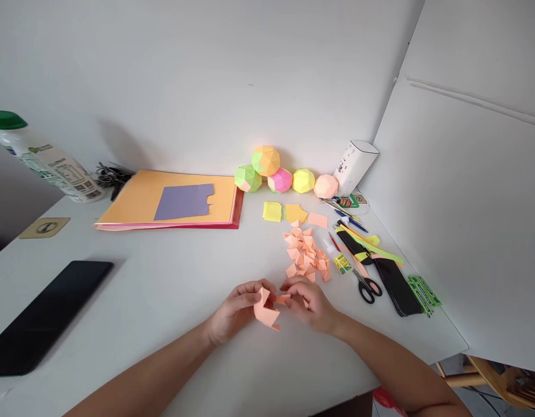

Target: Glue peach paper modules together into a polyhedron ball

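Near the front middle of the white desk, my left hand [239, 307] pinches a partly assembled peach folded-paper model [266, 313] between thumb and fingers. My right hand [313, 304] meets it from the right, its fingertips closed on a small peach folded-paper piece [283, 299] at the model's edge. Whether that piece is joined to the model I cannot tell. Just beyond my hands lies a heap of folded peach paper pieces [304, 252]. Finished paper balls [303, 180] in green, orange, pink, yellow and peach sit against the wall, one stacked on others.
Sticky-note pads [272, 212] lie behind the heap. To the right are a glue bottle [342, 262], scissors [368, 286], a cutter [353, 246], a black phone [395, 286] and pens. Orange paper sheets [132, 200], a black tablet-like slab [50, 315] and a green-capped bottle [54, 165] occupy the left.
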{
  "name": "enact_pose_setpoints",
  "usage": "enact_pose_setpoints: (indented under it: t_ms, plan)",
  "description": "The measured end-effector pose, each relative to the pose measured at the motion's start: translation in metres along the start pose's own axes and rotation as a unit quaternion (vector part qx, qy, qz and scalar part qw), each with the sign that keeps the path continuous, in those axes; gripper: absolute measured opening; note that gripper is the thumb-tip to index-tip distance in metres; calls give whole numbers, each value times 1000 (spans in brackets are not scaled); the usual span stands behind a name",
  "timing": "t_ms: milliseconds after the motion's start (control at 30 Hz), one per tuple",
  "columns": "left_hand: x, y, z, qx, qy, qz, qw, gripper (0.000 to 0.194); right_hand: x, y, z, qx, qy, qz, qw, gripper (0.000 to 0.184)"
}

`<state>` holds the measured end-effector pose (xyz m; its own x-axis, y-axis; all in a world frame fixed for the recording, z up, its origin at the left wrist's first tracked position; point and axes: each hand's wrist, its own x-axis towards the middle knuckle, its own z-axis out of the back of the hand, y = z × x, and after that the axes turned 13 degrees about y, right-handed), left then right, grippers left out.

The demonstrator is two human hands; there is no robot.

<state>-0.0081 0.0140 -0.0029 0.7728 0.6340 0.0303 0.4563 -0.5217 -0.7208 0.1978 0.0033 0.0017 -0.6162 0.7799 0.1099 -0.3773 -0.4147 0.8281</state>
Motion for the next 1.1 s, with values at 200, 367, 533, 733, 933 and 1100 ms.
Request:
enact_pose_setpoints:
  t_ms: [200,367,533,733,933,1100]
  plan:
    - [-1,-2,-6,64,35,18,997,19,-2,11,3,242,6,-102,965,18]
    - [-2,-1,-8,71,40,27,996,19,1,13,2,368,4,-155,917,26]
    - [-3,3,-6,91,30,35,995,18,0,12,5,370,-10,-183,911,30]
    - [-4,4,-6,87,43,35,995,17,-1,11,0,395,-28,-218,892,31]
    - [-3,5,-6,94,41,33,994,17,-1,12,-2,406,-26,-233,883,34]
    - [-4,5,-6,114,35,33,992,17,0,17,-4,415,-29,-234,878,35]
